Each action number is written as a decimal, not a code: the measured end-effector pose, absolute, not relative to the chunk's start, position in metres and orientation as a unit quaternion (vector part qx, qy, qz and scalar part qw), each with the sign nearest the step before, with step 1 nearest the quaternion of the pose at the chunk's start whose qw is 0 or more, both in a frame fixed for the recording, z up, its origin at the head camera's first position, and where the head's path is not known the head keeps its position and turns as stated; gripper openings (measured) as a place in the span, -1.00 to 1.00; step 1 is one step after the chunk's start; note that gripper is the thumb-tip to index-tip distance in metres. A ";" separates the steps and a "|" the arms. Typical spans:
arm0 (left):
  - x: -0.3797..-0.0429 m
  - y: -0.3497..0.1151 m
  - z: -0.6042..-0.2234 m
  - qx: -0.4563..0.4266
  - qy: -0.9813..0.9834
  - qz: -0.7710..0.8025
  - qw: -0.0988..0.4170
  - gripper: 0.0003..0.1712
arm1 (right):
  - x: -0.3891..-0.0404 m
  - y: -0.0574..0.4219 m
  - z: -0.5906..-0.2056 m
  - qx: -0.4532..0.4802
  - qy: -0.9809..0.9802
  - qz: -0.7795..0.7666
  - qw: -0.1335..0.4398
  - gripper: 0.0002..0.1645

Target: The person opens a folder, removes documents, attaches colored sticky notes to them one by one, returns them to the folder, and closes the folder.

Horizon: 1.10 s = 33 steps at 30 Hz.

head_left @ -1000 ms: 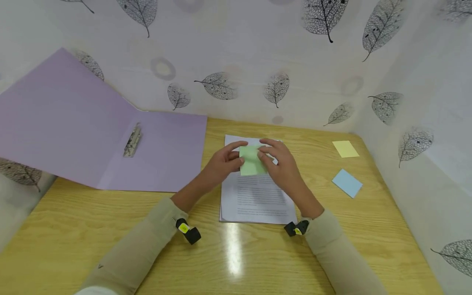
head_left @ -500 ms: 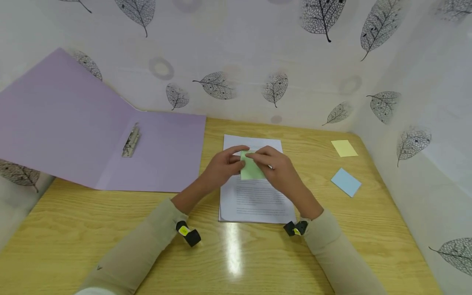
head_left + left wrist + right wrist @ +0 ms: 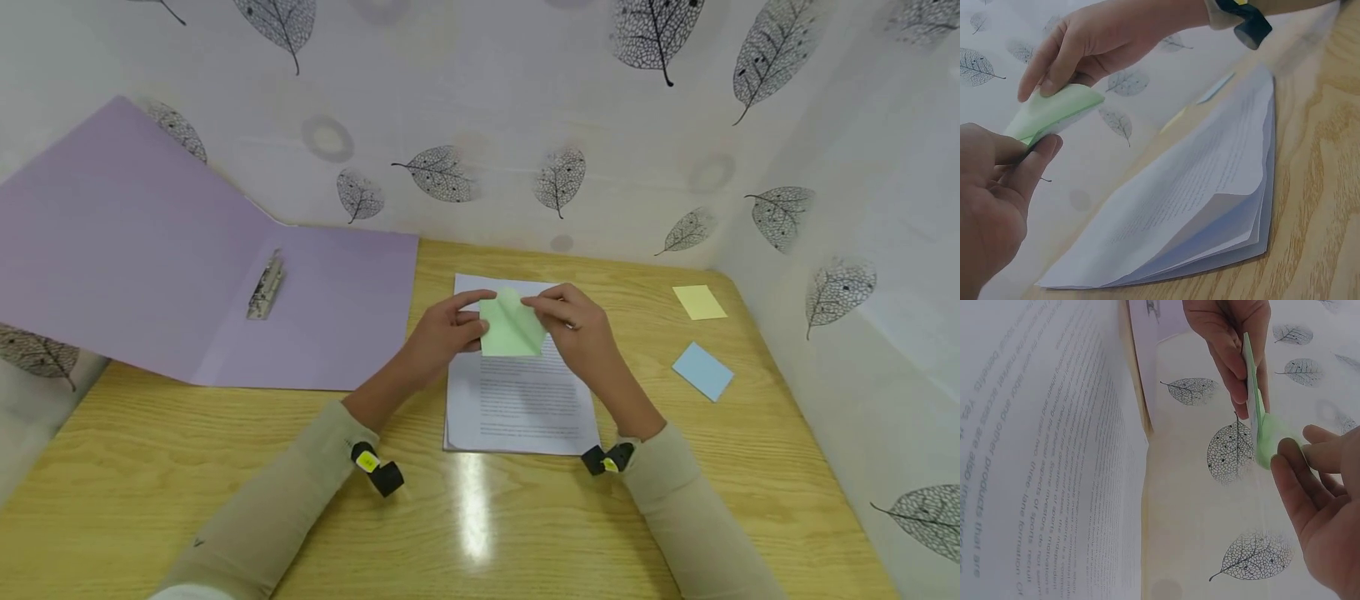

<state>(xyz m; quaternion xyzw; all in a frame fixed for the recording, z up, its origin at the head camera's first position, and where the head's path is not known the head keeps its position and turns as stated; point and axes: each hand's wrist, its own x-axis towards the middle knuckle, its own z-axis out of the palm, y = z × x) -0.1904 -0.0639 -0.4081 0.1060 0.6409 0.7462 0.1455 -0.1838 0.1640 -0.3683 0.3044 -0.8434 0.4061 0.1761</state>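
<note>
Over the printed sheets (image 3: 534, 412), my left hand (image 3: 442, 335) pinches the left edge of a small green sticky note pad (image 3: 501, 335). My right hand (image 3: 583, 327) pinches the top sheet near its upper right. That sheet bends away from the pad, with a diagonal curl across it. In the right wrist view the green sheet (image 3: 1267, 445) bows out from the upright pad toward my right fingertips. The left wrist view shows a gap between the curled sheet (image 3: 1060, 105) and the layer under it. The printed sheets lie in a stack with one lifted corner.
A purple folder (image 3: 352, 317) lies spread at the left, its cover raised against the wall. A metal clip (image 3: 267, 287) sits near its spine. Yellow sticky notes (image 3: 700, 302) and blue sticky notes (image 3: 702, 372) lie on the wooden table (image 3: 637, 283) at the right.
My right hand's fingers first moved left across the green pad, then back right, drawing the top sheet up into a curl. My left hand kept its pinch and shifted slightly left.
</note>
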 end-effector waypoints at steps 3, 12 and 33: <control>-0.192 -0.067 -0.408 0.110 0.642 0.746 0.139 -0.46 | -0.185 0.168 -0.367 0.275 -0.851 0.419 0.160 -0.74; -0.199 -0.079 -0.406 0.098 0.650 0.744 0.117 -0.46 | -0.189 0.181 -0.358 0.200 -0.867 0.440 0.124 -0.73; -0.143 -0.181 -0.380 0.093 0.793 0.597 0.075 -0.44 | -0.194 0.206 -0.351 0.141 -0.846 0.504 0.096 -0.68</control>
